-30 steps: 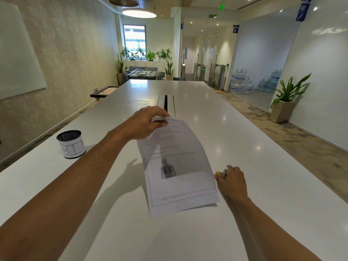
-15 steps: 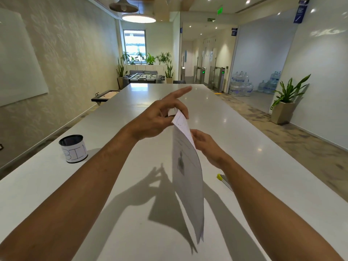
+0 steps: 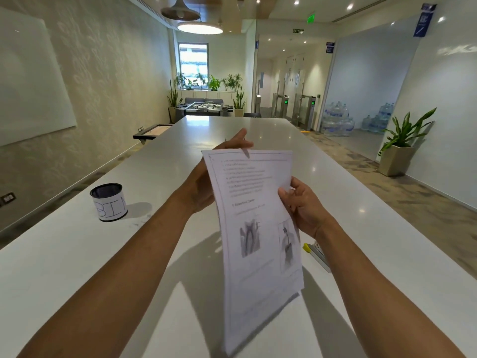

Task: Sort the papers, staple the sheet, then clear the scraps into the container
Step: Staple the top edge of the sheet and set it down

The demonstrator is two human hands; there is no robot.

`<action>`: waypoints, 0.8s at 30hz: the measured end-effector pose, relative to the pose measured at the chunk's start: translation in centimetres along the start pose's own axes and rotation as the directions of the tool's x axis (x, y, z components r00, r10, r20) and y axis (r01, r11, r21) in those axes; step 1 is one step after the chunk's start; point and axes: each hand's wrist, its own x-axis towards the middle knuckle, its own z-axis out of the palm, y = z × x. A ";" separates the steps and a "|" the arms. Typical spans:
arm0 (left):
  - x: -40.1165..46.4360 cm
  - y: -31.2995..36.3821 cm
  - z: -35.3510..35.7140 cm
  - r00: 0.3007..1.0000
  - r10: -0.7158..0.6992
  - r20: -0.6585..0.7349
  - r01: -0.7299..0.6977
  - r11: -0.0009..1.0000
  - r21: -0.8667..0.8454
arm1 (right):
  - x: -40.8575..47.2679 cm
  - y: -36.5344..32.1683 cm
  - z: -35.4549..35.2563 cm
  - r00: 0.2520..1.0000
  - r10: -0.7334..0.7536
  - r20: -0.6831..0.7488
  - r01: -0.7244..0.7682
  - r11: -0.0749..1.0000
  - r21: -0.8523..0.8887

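— Head view: where are the printed papers (image 3: 254, 228) held?

— Above the white table (image 3: 77, 254), gripped at the right edge by the right hand (image 3: 303, 206), thumb in front. The left hand (image 3: 206, 182) is mostly hidden behind them; its grip cannot be told.

— And the rest?

— A can marked "BIN" (image 3: 109, 202) is seen at the left, a stapler (image 3: 317, 255) beside the right forearm.

Long white table (image 3: 160, 161) running toward window (image 3: 193, 63); pendant lamp (image 3: 200, 27) glowing; potted plant (image 3: 402, 140) standing right.
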 end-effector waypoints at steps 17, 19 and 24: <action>-1.4 -3.4 -0.1 0.843 -0.003 -0.538 0.122 0.975 0.187 | -1.7 0.5 -1.8 0.945 -0.127 -0.302 0.061 0.974 -0.220; -1.3 -3.5 -0.2 0.814 0.023 -0.580 0.131 0.966 0.222 | -1.6 0.7 -1.7 0.946 -0.129 -0.299 0.061 0.972 -0.227; -1.1 -3.5 -0.3 0.768 0.044 -0.638 0.145 0.960 0.241 | -1.6 1.2 -1.5 0.945 -0.126 -0.301 0.054 0.970 -0.237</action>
